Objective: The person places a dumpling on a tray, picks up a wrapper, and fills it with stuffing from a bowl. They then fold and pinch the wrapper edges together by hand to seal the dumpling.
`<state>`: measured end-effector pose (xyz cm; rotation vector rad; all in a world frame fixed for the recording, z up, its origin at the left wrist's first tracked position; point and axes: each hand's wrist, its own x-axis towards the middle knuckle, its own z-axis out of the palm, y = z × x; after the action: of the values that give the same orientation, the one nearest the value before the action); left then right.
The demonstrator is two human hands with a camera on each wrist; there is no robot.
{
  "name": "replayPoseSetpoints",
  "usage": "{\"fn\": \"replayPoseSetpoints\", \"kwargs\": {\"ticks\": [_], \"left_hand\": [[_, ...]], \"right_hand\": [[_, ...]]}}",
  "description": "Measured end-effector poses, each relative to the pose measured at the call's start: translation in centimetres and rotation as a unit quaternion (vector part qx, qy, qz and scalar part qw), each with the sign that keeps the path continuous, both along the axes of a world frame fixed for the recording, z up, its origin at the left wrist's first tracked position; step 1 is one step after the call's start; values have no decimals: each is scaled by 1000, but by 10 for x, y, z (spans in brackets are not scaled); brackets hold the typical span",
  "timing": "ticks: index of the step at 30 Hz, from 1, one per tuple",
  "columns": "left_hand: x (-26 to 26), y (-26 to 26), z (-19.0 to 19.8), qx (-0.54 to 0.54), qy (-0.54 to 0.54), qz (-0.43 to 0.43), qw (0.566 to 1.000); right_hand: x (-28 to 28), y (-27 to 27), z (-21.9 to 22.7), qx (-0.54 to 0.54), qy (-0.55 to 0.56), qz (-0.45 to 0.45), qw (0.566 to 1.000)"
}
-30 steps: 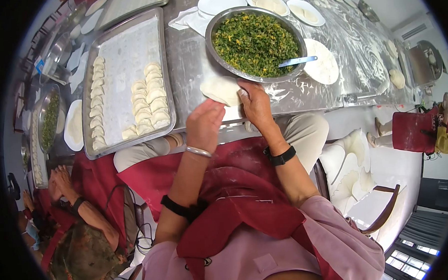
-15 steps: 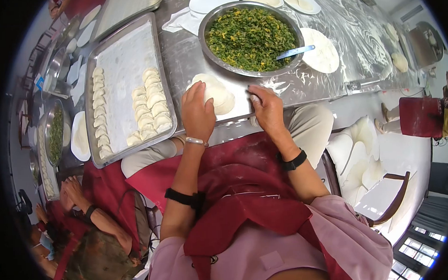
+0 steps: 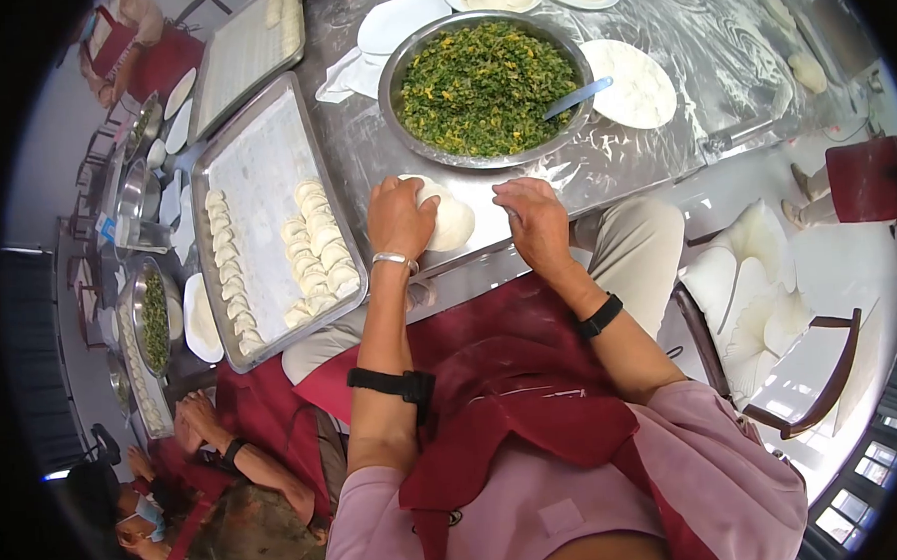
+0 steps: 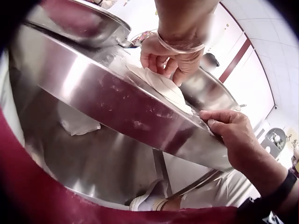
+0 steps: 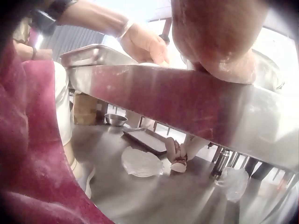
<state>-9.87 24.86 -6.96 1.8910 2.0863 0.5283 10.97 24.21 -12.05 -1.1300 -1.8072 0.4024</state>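
A small stack of round, pale dough wrappers (image 3: 450, 223) lies at the table's front edge, below a steel bowl (image 3: 389, 107) of chopped green and yellow filling. My left hand (image 3: 401, 217) is over the left side of the stack. In the left wrist view, the bent fingers (image 4: 161, 65) and thumb of that hand pinch the upper wrapper (image 4: 163, 88). To the right of the stack, my right hand (image 3: 534, 221) rests at the table edge with its fingers loosely bent and nothing visible in them. Its palm side is hidden in the head view.
Left of my left arm stands a metal tray (image 3: 357, 284) with rows of folded dumplings (image 3: 312, 248). A blue-handled utensil (image 3: 578, 97) leans in the bowl. Beyond are a floured white plate (image 3: 630, 84) and other plates. Another person (image 3: 207, 491) sits at the left.
Both hands were at the dough a second ago. The right hand has since let go and drawn a little right, while the left has settled over the stack. The head view has turned.
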Motion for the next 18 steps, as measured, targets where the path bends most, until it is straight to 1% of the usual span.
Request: {"fn": "replayPoseSetpoints", "kwargs": {"ticks": [2, 5, 8, 12, 18], "left_hand": [[3, 4, 3, -23, 1, 14, 1000], [6, -1, 9, -12, -3, -10, 1000], [-3, -9, -7, 118, -23, -119, 986], [3, -11, -3, 97, 5, -121, 988], [6, 2, -1, 46, 26, -111, 992]], "right_hand": [[0, 0, -3, 2, 1, -4, 1000], [2, 0, -5, 14, -10, -3, 1000], [2, 1, -5, 16, -14, -1, 1000], [1, 0, -4, 7, -18, -8, 1000], [2, 0, -6, 9, -28, -8, 1000]]}}
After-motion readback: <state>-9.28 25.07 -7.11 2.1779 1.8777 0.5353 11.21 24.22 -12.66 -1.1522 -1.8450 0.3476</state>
